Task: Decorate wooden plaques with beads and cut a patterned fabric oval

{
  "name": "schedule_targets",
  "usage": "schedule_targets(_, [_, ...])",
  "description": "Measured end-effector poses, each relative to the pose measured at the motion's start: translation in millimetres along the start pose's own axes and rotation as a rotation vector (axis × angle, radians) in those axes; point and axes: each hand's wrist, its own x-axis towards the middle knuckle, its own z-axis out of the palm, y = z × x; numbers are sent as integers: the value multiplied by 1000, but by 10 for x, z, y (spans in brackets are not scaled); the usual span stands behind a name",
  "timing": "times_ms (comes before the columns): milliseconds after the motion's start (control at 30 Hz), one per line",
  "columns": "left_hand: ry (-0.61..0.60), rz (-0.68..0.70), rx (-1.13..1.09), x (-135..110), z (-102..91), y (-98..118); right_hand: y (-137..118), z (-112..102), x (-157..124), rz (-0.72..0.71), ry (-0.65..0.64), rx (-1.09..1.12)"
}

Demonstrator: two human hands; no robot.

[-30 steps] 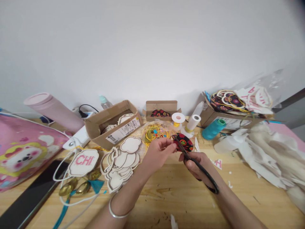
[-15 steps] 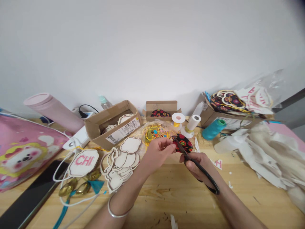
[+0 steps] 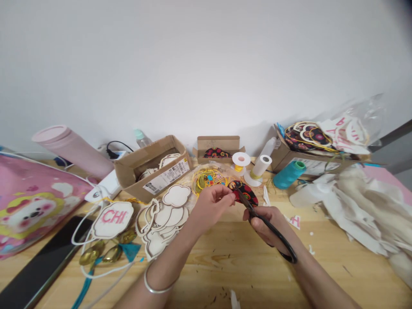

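Note:
Over the middle of the table, my left hand [image 3: 214,206] pinches the near edge of a dark patterned fabric piece [image 3: 250,194] with red and yellow motifs. My right hand [image 3: 267,223] grips black-handled scissors [image 3: 279,240], their blades pointing up and left across the fabric. Whether the blades are parted is hard to make out. The fingers of my left hand sit just left of the blade tips. Behind the left hand lies a clear bag with tangled yellow cord [image 3: 206,178].
Cloud-shaped white patches [image 3: 165,219] lie left of my arm, near an open cardboard box [image 3: 154,171]. Thread spools [image 3: 241,159] and a teal cone [image 3: 289,175] stand behind the fabric. A full box [image 3: 289,159] and crumpled cloth [image 3: 360,201] are at right; a phone [image 3: 41,266] is at left.
The fabric piece has shifted slightly left and turned a little, with my left fingers moving a bit along with it. The scissors stay nearly in place.

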Motion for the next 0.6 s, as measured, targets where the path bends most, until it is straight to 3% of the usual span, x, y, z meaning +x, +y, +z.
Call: schedule_targets(600, [1,-14,-3,25,-24,11,14,1,-14,1,-14,6])
